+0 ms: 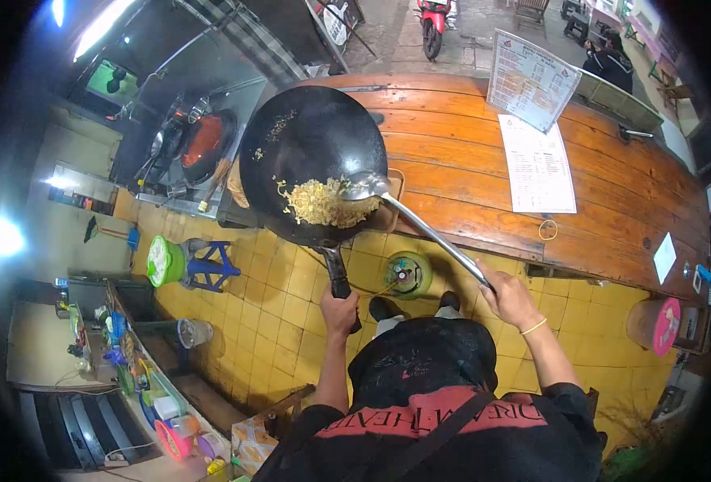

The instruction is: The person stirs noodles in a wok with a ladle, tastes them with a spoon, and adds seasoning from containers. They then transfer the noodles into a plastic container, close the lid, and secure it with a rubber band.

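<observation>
A large black wok (323, 136) is held up by its handle in my left hand (340, 312), whose fingers are closed round the grip. Fried rice (319, 202) with yellowish bits lies in the lower part of the wok, and a few scraps cling higher up its wall. My right hand (510, 299) is closed on the long handle of a metal ladle (432, 233). The ladle's bowl rests inside the wok at the right edge of the rice. Something light brown shows partly from behind the wok's lower right rim.
The wooden counter (436, 145) bears a standing menu (532, 76), a paper sheet (539, 165) and a rubber band (547, 230). A pan of red sauce (204, 140) sits at the left. Below are a green gas cylinder (408, 275) and a blue stool (211, 267). A person (608, 64) is at the back right.
</observation>
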Available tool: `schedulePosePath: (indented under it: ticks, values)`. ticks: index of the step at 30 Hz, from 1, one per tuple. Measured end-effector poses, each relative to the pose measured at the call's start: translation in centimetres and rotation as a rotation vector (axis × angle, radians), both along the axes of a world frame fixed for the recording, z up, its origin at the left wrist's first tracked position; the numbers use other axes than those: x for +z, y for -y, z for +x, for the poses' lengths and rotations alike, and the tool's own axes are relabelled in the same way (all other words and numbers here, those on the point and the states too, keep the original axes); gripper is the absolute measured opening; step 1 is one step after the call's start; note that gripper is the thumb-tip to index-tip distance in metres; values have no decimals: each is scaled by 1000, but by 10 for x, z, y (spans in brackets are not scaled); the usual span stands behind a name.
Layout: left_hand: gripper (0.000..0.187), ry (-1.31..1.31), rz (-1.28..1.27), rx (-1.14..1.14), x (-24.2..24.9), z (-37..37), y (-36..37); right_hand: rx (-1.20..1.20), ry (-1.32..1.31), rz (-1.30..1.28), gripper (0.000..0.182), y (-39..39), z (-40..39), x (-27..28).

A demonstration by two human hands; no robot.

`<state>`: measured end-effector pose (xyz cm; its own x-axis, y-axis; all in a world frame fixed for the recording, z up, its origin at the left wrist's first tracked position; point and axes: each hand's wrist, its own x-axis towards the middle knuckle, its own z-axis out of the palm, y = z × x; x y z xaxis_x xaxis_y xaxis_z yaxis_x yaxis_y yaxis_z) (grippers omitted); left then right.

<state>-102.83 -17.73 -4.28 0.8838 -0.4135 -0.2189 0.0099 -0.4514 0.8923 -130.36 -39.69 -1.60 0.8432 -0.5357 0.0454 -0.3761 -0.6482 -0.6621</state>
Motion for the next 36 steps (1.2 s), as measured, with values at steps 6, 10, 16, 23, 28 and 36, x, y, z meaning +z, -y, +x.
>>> schedulePosePath:
  ticks: [6,10,16,23,28,36]
  values:
    - [15,109,60,34,-7,-4,13,-40,115,88,46,10,10,3]
    - [18,32,53,56,8,-12,21,-73,60,56,46,11,22,-3]
    - [20,209,130,101,-17,-9,26,4,-70,132,47,26,-18,14]
    - [22,258,122,107,-20,-6,25,-77,41,49,50,17,19,-1]
    - [22,252,136,135,-22,-9,28,-43,14,52,50,26,-2,0]
    - [22,292,166,129,-22,-13,31,-93,126,74,48,28,18,-9]
